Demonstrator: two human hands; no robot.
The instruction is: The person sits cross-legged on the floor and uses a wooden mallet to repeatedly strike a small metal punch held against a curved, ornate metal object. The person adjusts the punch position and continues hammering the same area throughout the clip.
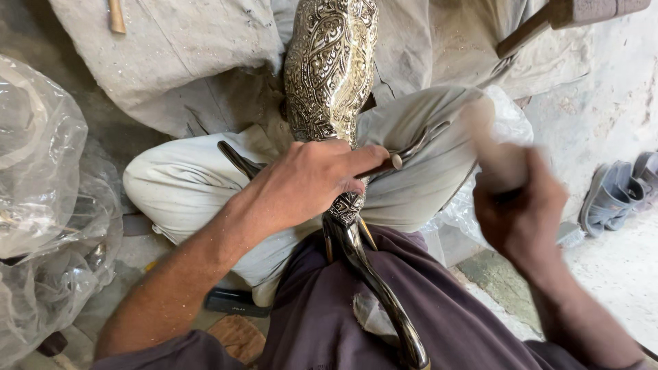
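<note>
While I sit on a dusty concrete floor [617, 267], my left hand [312, 179] grasps the engraved metal figure [330, 68]. My right hand [519, 205] is blurred; its grip is indeterminable.

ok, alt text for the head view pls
Seen from above, a seated person's left hand grips an ornate engraved metal figure resting across their lap, pinching a thin metal tool. The right hand is motion-blurred. Clear plastic bags lie at left.

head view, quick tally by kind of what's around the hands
engraved metal figure: 1
hands: 2, left hand, right hand
clear plastic bags: 2
grey sandals: 2
total: 7
</note>
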